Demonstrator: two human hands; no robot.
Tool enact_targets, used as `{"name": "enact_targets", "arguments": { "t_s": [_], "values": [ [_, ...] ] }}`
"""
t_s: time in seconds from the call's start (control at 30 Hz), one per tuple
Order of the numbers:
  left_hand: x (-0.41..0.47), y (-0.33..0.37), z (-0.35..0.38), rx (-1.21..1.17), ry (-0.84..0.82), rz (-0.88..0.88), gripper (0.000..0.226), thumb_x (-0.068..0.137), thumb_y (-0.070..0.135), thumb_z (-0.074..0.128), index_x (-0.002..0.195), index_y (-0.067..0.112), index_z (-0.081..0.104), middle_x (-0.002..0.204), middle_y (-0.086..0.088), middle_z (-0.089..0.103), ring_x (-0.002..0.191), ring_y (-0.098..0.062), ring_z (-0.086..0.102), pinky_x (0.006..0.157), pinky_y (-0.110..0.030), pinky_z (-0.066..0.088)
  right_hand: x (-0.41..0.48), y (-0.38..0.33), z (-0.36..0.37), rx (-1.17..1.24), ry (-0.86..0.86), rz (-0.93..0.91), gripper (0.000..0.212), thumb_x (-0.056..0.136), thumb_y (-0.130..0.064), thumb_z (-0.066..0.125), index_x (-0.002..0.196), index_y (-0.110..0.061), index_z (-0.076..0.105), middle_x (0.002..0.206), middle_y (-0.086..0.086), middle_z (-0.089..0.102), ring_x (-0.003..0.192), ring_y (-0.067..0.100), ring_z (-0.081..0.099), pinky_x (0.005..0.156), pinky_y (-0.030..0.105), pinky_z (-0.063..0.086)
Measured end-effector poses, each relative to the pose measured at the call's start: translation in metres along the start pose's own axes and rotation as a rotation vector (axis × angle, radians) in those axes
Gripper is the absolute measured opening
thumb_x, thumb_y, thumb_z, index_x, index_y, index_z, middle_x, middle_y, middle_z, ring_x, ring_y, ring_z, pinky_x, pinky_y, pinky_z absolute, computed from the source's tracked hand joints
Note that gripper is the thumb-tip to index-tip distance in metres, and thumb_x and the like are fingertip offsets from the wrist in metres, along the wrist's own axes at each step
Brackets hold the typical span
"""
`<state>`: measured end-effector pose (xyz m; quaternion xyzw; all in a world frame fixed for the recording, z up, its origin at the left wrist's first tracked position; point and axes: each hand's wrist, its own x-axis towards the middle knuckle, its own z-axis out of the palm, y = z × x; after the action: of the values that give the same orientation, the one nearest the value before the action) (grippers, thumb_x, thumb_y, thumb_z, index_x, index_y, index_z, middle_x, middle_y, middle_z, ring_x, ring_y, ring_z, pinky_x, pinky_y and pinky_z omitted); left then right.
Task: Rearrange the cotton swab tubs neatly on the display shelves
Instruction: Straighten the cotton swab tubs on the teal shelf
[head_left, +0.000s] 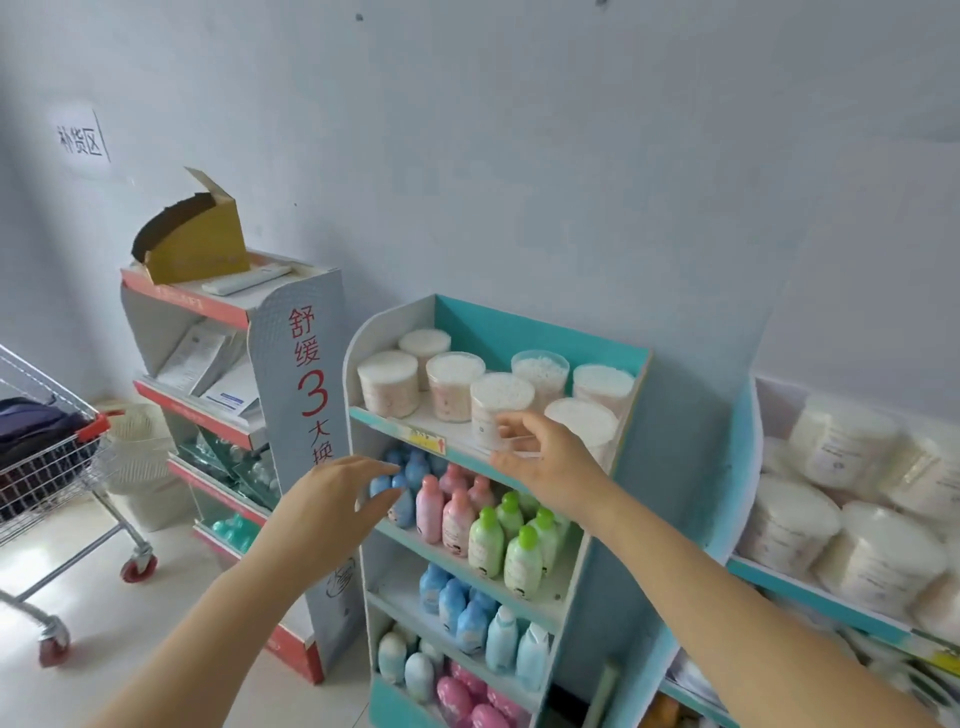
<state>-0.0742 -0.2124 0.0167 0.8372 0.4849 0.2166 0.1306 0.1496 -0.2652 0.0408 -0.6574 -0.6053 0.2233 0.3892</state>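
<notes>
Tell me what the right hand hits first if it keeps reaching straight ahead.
Probably the front-row cotton swab tub: the right hand, fingers spread open, points right at it. Depth is hard to judge from this view.

A paper sign (80, 143) on the wall, up and left of the grey display stand (298, 395), reads 补货区. The stand's side panel carries red and dark characters running downward — 舒缓, a large 3, then 大换. Labels on nearby tubs and bottles are too small to read.
</notes>
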Motion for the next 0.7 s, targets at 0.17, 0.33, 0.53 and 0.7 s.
{"name": "enact_targets", "arguments": {
  "t_s": [0.17,0.33,0.53,0.7],
  "values": [
    [0.014,-0.033,0.001,-0.027,-0.028,-0.014,0.036,0.091,0.041,0.053,0.125,0.032,0.057,0.123,0.01,0.06,0.11,-0.011,0.058,0.093,-0.025,0.044,0.032,0.0,0.015,0.035,0.028,0.07,0.043,0.085,-0.019,0.067,0.126,-0.02,0.052,0.117,-0.008,0.057,0.111,0.009,0.055,0.093,0.024,0.044],
    [0.032,-0.064,0.009,-0.027,-0.062,-0.026,0.037,0.092,0.042,0.051,0.128,0.033,0.054,0.131,0.013,0.055,0.119,-0.009,0.051,0.101,-0.027,0.04,0.055,0.012,0.035,0.245,0.206,0.095,0.034,0.087,-0.016,0.064,0.117,-0.028,0.053,0.113,-0.01,0.06,0.108,0.004,0.056,0.09,0.021,0.044],
    [0.083,-0.096,0.01,-0.002,-0.072,-0.02,0.037,0.093,0.037,0.052,0.129,0.032,0.053,0.133,0.012,0.054,0.121,-0.01,0.05,0.102,-0.028,0.04,0.098,0.033,0.078,0.075,0.258,0.029,0.038,0.086,-0.01,0.063,0.12,-0.022,0.052,0.115,-0.01,0.058,0.108,0.006,0.053,0.097,0.024,0.041],
    [0.142,-0.11,0.01,0.025,-0.029,-0.025,0.038,0.093,0.035,0.053,0.13,0.031,0.053,0.134,0.011,0.053,0.121,-0.012,0.051,0.099,-0.031,0.043,0.152,0.039,0.092,-0.115,0.36,-0.059,0.043,0.087,-0.016,0.065,0.128,-0.013,0.053,0.121,-0.003,0.059,0.112,0.007,0.051,0.093,0.015,0.033]
  ]
}}
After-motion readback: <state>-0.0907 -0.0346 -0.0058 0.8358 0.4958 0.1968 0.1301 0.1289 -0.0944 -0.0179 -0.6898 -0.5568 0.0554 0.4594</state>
